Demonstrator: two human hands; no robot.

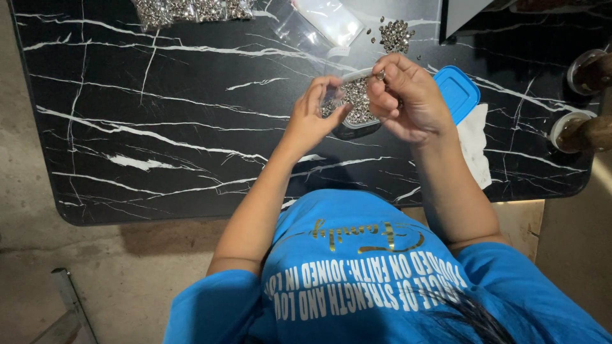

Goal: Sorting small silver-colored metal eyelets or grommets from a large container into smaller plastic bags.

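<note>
A small clear container (357,105) full of tiny silver metal pieces sits on the black marble-patterned table (159,127). My left hand (315,118) holds a small clear plastic bag just left of the container. Above the container, my right hand (408,99) pinches one small silver piece between thumb and forefinger. A blue lid (458,92) lies right behind my right hand.
A loose pile of silver pieces (395,33) lies farther back, beside clear plastic bags (328,19). Filled bags of silver pieces (191,9) line the far edge. A white cloth (475,146) lies at right, and two round wooden-handled objects (590,73) at the right edge.
</note>
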